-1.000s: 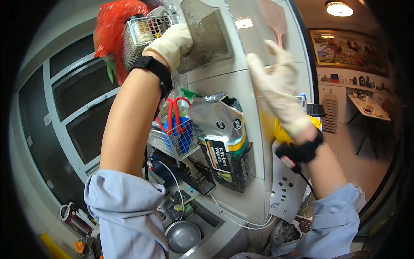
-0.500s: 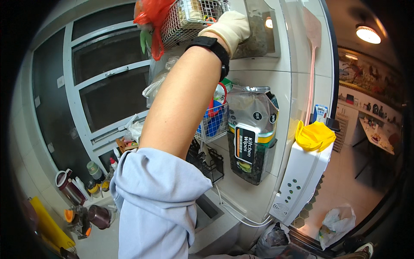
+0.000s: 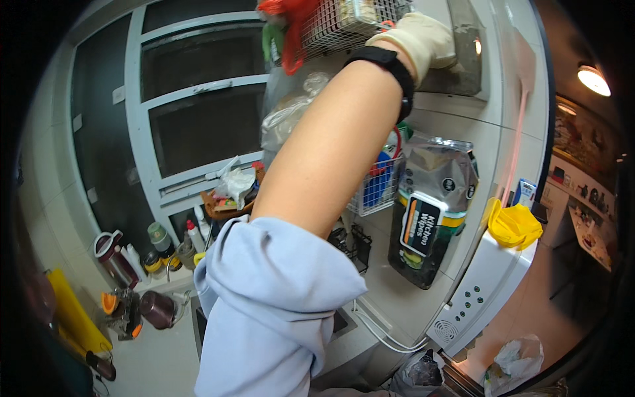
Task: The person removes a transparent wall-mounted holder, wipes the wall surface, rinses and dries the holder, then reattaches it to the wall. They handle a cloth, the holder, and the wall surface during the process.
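Note:
My left hand (image 3: 426, 46), in a cream-coloured glove, is raised high at the upper right. A black band (image 3: 390, 69) circles its wrist, and a light blue sleeve (image 3: 271, 284) is rolled up at the elbow. The hand reaches in front of a grey, shiny wall-mounted panel or holder (image 3: 466, 66). Its fingers are mostly hidden behind the back of the glove, so I cannot make out what they grip. Close on its left hangs a white wire basket (image 3: 331, 30) with packages inside. My right hand is out of the picture.
Below the hand hang a smaller wire basket (image 3: 376, 188) and a dark holder (image 3: 410, 268) with a wipes pack (image 3: 422, 225). A yellow cloth (image 3: 516, 225) lies on a white appliance (image 3: 486, 291). Bottles (image 3: 159, 241) and a dark pot (image 3: 157, 309) stand at the left.
The whole scene has shifted right and slightly down in view, my arm with it. The gloved hand stays by the grey panel and wire basket.

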